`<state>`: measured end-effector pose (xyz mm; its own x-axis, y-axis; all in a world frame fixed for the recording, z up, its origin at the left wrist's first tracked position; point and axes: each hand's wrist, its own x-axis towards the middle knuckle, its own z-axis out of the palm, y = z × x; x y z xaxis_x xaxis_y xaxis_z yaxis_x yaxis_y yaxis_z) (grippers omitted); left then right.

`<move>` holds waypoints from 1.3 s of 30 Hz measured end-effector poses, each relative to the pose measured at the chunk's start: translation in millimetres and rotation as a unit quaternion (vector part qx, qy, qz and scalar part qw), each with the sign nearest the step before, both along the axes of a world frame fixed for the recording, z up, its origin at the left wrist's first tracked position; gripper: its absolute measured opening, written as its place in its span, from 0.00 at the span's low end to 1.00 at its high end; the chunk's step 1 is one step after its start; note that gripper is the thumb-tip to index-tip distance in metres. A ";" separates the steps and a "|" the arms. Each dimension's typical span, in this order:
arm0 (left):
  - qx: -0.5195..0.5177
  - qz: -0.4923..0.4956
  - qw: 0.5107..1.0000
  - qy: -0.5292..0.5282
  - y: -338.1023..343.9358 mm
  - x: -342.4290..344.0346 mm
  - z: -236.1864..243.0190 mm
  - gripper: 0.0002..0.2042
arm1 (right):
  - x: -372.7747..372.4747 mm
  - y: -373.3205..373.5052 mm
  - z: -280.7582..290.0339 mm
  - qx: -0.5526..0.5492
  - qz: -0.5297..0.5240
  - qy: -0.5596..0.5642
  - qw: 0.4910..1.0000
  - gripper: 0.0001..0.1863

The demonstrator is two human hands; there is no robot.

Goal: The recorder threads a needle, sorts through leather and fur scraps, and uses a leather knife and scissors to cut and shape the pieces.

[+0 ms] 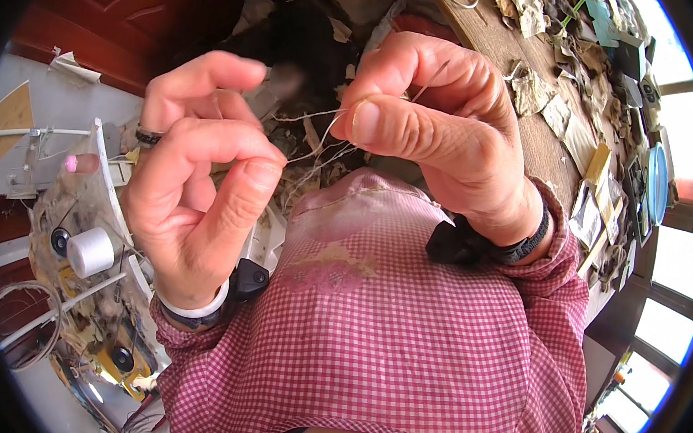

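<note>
My right hand (pixel 459 132) pinches pale thread (pixel 311 117) between thumb and forefinger, in front of my chest. A thin, curved, needle-like piece (pixel 431 80) sticks up behind that thumb; its lower part is hidden by the fingers. Facing it, my left hand (pixel 198 172) has its thumb and forefinger pressed together, and a fine strand of thread runs from that pinch toward the right hand. Its other fingers are loosely curled. Several loose thread ends hang in the gap between the hands, above a pink-and-white checked cloth garment (pixel 388 314).
At the right, a wooden table (pixel 522 76) carries crumpled, dry brown scraps and a blue round-rimmed object (pixel 656 184). On the left, a machine-like stand (pixel 85 200) holds a white thread spool (pixel 90 252). A dark red panelled door (pixel 129 13) is at the far left.
</note>
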<state>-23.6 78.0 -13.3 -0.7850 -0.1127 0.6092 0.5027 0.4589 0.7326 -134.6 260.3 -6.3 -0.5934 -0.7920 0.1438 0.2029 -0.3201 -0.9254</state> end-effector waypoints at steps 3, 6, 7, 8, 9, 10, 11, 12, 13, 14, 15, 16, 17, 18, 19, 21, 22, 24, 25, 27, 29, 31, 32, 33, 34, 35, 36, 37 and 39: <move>0.043 -0.016 0.998 -0.037 4.0 1.9 0.0 0.05 | -0.1 -0.5 2.6 0.007 0.013 0.008 1.000 0.02; 0.058 -0.024 0.997 -0.050 5.1 5.3 2.5 0.04 | 1.3 -1.4 4.1 0.009 0.025 0.021 0.999 0.02; 0.055 -0.017 0.998 -0.040 4.3 6.0 3.7 0.04 | 1.8 -1.4 4.1 0.029 0.021 0.044 0.998 0.02; 0.055 -0.003 0.998 -0.034 3.3 6.4 4.7 0.04 | 2.0 -1.2 3.9 0.020 0.025 0.034 0.999 0.02; 0.053 -0.008 0.998 -0.031 2.1 6.7 5.7 0.04 | 2.1 -1.0 3.1 0.033 0.026 0.038 0.998 0.02; 0.047 -0.002 0.999 -0.005 0.9 6.8 6.5 0.03 | 1.6 -0.5 2.2 0.047 0.027 0.042 0.998 0.03; 0.045 0.004 0.999 0.019 -0.2 6.9 7.3 0.03 | 1.0 -0.3 0.9 0.047 0.028 0.042 0.998 0.03; 0.041 0.005 0.999 0.020 -1.0 7.3 8.4 0.03 | 0.0 -0.5 -0.9 0.055 0.033 0.052 0.997 0.03; 0.017 0.005 0.999 0.036 -1.7 7.6 9.6 0.03 | -1.5 -0.9 -2.6 0.054 0.037 0.071 0.995 0.05; 0.001 0.006 0.999 0.048 -2.1 7.9 11.0 0.03 | -3.4 -2.1 -4.9 0.062 0.039 0.061 0.995 0.05; -0.007 0.006 0.999 0.051 -2.2 8.1 12.4 0.03 | -6.0 -3.6 -6.4 0.100 0.035 0.121 0.987 0.07; -0.036 0.017 0.997 0.059 -2.0 8.1 13.8 0.03 | -7.4 -5.3 -8.0 0.164 0.026 0.180 0.970 0.09; -0.063 0.028 0.996 0.060 -1.7 8.1 15.7 0.03 | -9.2 -3.6 -6.3 0.225 0.012 0.200 0.954 0.11; -0.067 0.026 0.995 0.066 -1.2 7.8 17.6 0.03 | -9.6 -3.7 -5.8 0.206 0.024 0.193 0.959 0.11; -0.098 0.031 0.993 0.063 -0.2 7.6 19.5 0.03 | -8.9 -3.6 -3.6 0.170 0.007 0.183 0.968 0.12; -0.130 0.032 0.989 0.059 1.6 5.4 22.8 0.03 | -5.4 -2.1 2.4 0.108 0.004 0.137 0.985 0.15; -0.164 0.038 0.983 0.066 2.3 3.7 24.2 0.04 | -3.5 -0.4 6.0 0.106 0.000 0.135 0.985 0.15; -0.201 0.038 0.976 0.076 3.8 0.1 26.9 0.05 | -0.6 3.6 13.4 0.031 0.102 -0.019 0.994 0.16; -0.231 0.044 0.968 0.088 4.7 -0.9 28.3 0.05 | 1.7 -2.1 11.7 0.053 0.089 -0.025 0.994 0.15; -0.278 0.037 0.954 0.101 4.3 -3.3 31.1 0.05 | 3.3 -8.4 9.4 0.040 0.073 -0.033 0.996 0.11; -0.318 0.037 0.941 0.114 3.7 -4.3 32.2 0.05 | 3.1 -9.7 6.5 0.049 0.060 -0.060 0.995 0.06; -0.348 0.038 0.929 0.120 2.8 -4.5 31.6 0.05 | 2.0 -8.1 4.2 0.030 0.067 -0.087 0.993 0.05; -0.343 0.039 0.931 0.122 2.5 -4.3 30.2 0.05 | 1.3 -6.0 3.9 0.031 0.068 -0.100 0.992 0.05; -0.321 0.022 0.940 0.115 1.7 -3.7 29.4 0.05 | 0.9 -5.5 3.1 0.017 0.073 -0.112 0.991 0.05; -0.290 0.019 0.952 0.098 1.7 -3.0 27.4 0.06 | 0.5 -4.4 3.0 0.001 0.074 -0.118 0.990 0.05; -0.259 0.041 0.959 0.107 1.8 -2.1 25.2 0.07 | -0.3 -2.7 2.8 -0.016 0.076 -0.123 0.989 0.05; -0.233 0.054 0.965 0.106 1.0 -1.8 23.4 0.08 | -1.0 -2.2 2.8 -0.016 0.074 -0.125 0.989 0.05; -0.217 0.091 0.966 0.111 0.5 -1.2 21.7 0.10 | -2.5 -0.4 2.9 -0.028 0.074 -0.130 0.988 0.05; -0.189 0.150 0.963 0.120 -1.4 -0.8 18.5 0.13 | -4.3 1.1 2.6 -0.040 0.073 -0.137 0.987 0.05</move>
